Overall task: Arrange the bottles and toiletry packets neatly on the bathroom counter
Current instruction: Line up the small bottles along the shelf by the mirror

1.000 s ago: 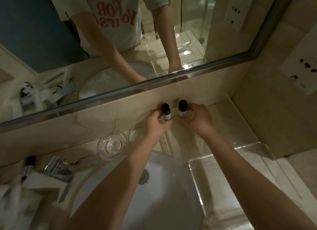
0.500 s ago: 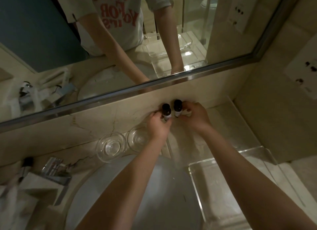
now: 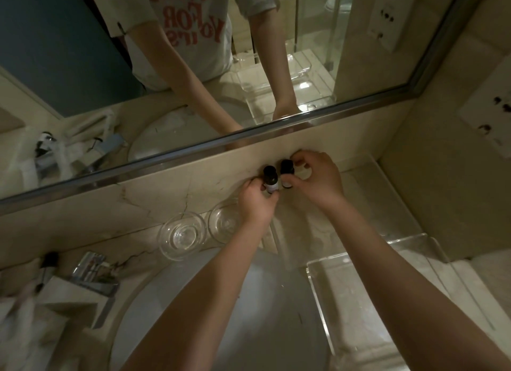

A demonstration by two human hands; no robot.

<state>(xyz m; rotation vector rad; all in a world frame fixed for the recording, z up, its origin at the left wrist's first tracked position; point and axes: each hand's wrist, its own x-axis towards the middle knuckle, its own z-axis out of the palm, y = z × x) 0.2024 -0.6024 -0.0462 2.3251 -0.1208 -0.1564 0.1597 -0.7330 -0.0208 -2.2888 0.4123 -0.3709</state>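
Marble runs all round this bathroom, and nearest the camera lies the white sink (image 3: 276,301), which both bare forearms cross on their way to the back wall. Right of the sink stands a clear plastic tray (image 3: 320,307), its rim catching the light. On the left a chrome faucet (image 3: 91,271) sits beside some pale folded things too blurred to name.

Beyond the sink, on the table (image 3: 301,229), two clear glass dishes stand side by side. The left dish (image 3: 182,234) is in full view, while the right dish (image 3: 225,221) is partly covered by the left wrist.

Behind them the left hand (image 3: 257,202) curls its fingers round the lower part of the left bottle (image 3: 270,178). Thumb and fingers of the right hand (image 3: 318,180) pinch the right bottle (image 3: 287,167), one finger arched over its cap. Both bottles are small and dark-capped with pale labels. They stand upright at the back of the table, close against the marble backsplash (image 3: 166,199). They are just beside each other, and whether they touch cannot be told.

Above the backsplash a metal strip (image 3: 193,149) edges the mirror (image 3: 69,53), which reflects the person's arms, a pale shirt with red letters and the tray. On the right wall hangs a socket plate (image 3: 486,122).
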